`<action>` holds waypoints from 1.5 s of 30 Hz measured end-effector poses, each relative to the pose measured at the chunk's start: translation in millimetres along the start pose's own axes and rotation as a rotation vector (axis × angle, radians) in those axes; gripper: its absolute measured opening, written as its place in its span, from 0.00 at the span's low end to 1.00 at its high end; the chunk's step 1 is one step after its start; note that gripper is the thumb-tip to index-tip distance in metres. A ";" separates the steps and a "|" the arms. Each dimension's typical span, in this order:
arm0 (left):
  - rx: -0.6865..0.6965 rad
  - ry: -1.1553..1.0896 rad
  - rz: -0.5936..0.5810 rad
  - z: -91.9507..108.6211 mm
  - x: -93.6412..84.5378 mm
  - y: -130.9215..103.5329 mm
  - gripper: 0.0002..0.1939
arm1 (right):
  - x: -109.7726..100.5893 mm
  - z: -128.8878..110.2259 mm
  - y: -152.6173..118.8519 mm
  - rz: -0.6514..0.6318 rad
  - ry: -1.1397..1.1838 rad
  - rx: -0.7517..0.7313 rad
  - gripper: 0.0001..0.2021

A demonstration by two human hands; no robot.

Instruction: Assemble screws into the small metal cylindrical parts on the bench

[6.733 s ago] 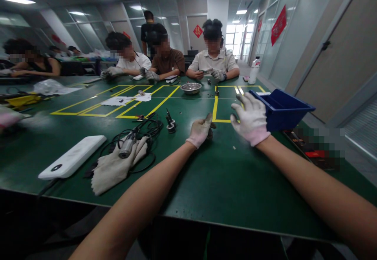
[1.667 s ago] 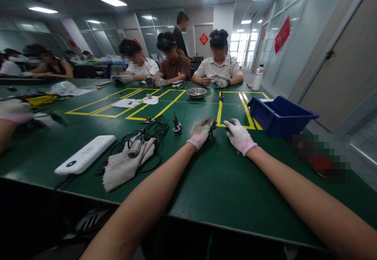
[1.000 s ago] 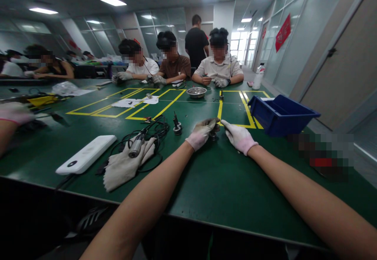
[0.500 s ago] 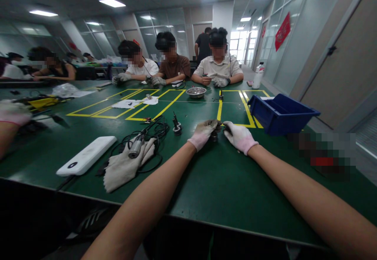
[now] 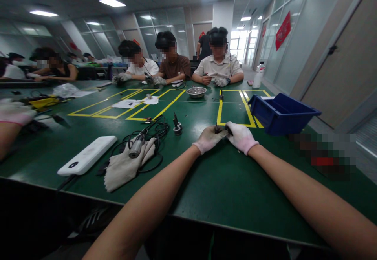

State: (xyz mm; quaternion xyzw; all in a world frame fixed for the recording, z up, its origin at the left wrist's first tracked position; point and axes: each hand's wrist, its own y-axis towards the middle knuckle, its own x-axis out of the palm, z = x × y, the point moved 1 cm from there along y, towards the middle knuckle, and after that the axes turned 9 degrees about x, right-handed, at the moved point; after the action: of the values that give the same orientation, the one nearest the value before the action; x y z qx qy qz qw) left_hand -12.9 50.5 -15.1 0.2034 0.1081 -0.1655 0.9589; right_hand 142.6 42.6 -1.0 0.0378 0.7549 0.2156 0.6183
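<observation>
My left hand (image 5: 209, 138), in a light glove with dirty fingers, is closed round a small dark metal part (image 5: 216, 128). Only the part's top pokes out above the fingers; its lower end is hidden. My right hand (image 5: 240, 137), in a white and pink glove, meets the left fingertips. Its fingers are bent together, and what they pinch is hidden. To the left of my hands a dark metal spindle-like piece (image 5: 177, 126) with a thin pointed top stands upright on the green table (image 5: 188, 185).
A blue bin (image 5: 282, 114) stands at the right. At left lie a white power bank (image 5: 87, 156), a grey cloth (image 5: 120, 171), black cables and a silver cylindrical tool (image 5: 136, 149). A metal bowl (image 5: 196, 92) sits farther back. Co-workers sit across; another person's gloved hand (image 5: 14, 112) is far left.
My left hand has turned and lowered slightly, now wrapping the metal part that showed below its fingers before. My right hand has come in against the left fingertips.
</observation>
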 end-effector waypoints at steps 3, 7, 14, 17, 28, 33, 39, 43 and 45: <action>0.011 0.001 -0.014 1.6 1.0 -1.8 0.14 | 1.6 1.0 0.0 0.038 0.088 0.011 0.11; 0.055 0.017 0.003 4.2 1.7 -2.6 0.16 | 7.8 3.9 1.7 0.098 0.353 0.196 0.10; -0.021 0.034 -0.084 6.1 4.3 -4.4 0.15 | 15.1 1.5 3.6 0.167 0.598 0.470 0.14; -0.042 -0.003 -0.168 12.5 14.2 -8.8 0.15 | 16.9 2.0 3.7 0.225 0.627 0.603 0.16; 0.042 -0.019 -0.195 31.7 35.0 -20.7 0.14 | 29.8 15.5 9.9 0.325 0.738 0.719 0.18; 0.205 0.116 -0.144 25.9 36.9 -18.5 0.13 | 26.3 13.8 8.3 0.298 0.722 0.710 0.17; 0.188 0.295 0.147 8.7 31.2 -3.5 0.10 | 16.1 -1.1 11.4 0.091 0.580 0.698 0.13; 0.081 0.369 0.233 3.4 24.4 1.3 0.11 | 7.7 -15.9 8.0 -0.030 0.617 0.662 0.12; 0.039 0.394 0.262 2.4 21.5 1.7 0.12 | 4.6 -21.8 4.2 -0.094 0.679 0.655 0.12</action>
State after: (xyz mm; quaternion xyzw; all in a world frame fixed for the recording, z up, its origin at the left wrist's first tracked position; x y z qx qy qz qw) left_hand 8.0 45.1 -18.2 0.2623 0.2625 0.0014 0.9286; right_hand 120.0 41.7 -0.5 0.1238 0.9434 -0.0618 0.3013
